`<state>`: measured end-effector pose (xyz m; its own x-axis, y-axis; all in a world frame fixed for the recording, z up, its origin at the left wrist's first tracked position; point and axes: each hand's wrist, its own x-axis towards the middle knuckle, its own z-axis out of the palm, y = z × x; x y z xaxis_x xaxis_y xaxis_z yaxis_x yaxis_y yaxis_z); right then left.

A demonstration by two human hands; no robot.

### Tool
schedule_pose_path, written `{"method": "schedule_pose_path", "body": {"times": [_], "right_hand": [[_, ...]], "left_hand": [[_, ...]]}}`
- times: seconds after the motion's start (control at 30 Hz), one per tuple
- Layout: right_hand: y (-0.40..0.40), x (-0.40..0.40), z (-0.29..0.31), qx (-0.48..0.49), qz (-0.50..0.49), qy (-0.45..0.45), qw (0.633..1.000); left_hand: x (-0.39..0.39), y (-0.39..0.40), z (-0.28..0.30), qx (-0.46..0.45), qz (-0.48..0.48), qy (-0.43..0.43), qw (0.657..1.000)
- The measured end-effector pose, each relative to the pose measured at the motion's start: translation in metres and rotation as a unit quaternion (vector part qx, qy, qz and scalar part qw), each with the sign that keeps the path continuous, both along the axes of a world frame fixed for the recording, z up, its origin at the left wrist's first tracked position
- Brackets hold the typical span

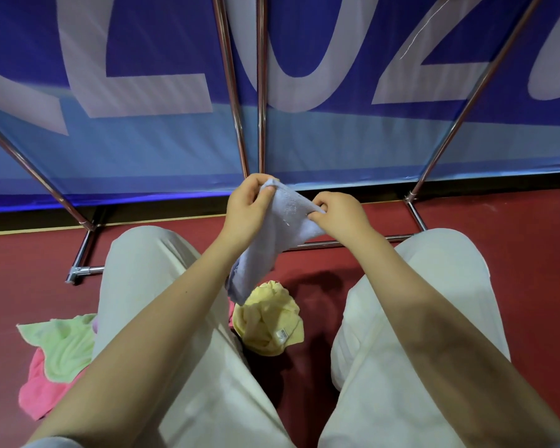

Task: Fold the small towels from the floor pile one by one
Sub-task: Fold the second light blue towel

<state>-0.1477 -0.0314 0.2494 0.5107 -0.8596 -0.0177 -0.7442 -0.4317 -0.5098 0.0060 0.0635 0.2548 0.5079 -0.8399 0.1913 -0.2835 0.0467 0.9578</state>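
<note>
Towel, small, pale blue (pixel 282 227): held in the air above the red floor (pixel 514 253), between the seated person's knees, in front of a blue banner (pixel 143 150) on a metal frame (pixel 236 124).

Grip: left hand (pixel 244 208) pinches an upper corner between thumb and fingertips; right hand (pixel 340 213) pinches the edge beside it. Both are grasping the cloth.

Orientation: long axis runs diagonally, from the held top edge down and to the left; the loose lower end hangs free just over a crumpled yellow towel (pixel 269 318) on the floor.

Step, as judged: spreading the towel out before the first fold. Next move calls for finding the far corners and pulling the edge taut.

Remaining stock: green towel (pixel 62 344) lying over a pink towel (pixel 36 386), beside the left leg, unfolded.
</note>
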Motion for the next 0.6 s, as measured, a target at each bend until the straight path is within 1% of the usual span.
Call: {"method": "schedule_pose_path", "body": {"times": [0.07,0.17,0.23,0.27,0.33,0.4,0.47,0.53,0.6], "right_hand": [[-0.002,0.001,-0.001,0.009,-0.024,-0.016,1.000],[-0.005,0.001,-0.002,0.014,-0.037,-0.043,0.998],[-0.006,0.002,0.001,0.051,-0.048,-0.098,0.993],[-0.005,0.003,0.003,0.086,-0.053,-0.135,0.986],[-0.001,0.004,0.007,0.162,-0.063,-0.222,0.960],[0.001,0.006,0.010,0.205,-0.070,-0.310,0.926],[0.002,0.007,0.013,0.228,-0.081,-0.392,0.888],[0.002,0.008,0.017,0.234,-0.097,-0.453,0.855],[0.002,0.008,0.021,0.224,-0.106,-0.488,0.837]], "left_hand": [[-0.001,0.001,0.001,-0.007,-0.005,0.004,1.000],[0.003,0.001,0.004,-0.020,0.021,0.033,0.999],[0.009,0.002,0.006,-0.033,0.039,0.063,0.997],[0.012,0.002,0.006,-0.041,0.049,0.080,0.995],[0.018,0.002,0.007,-0.052,0.071,0.108,0.990],[0.022,0.000,0.007,-0.055,0.095,0.131,0.985],[0.026,-0.001,0.006,-0.054,0.114,0.157,0.979],[0.028,-0.002,0.006,-0.049,0.122,0.175,0.976],[0.028,-0.003,0.005,-0.049,0.122,0.182,0.975]]}}
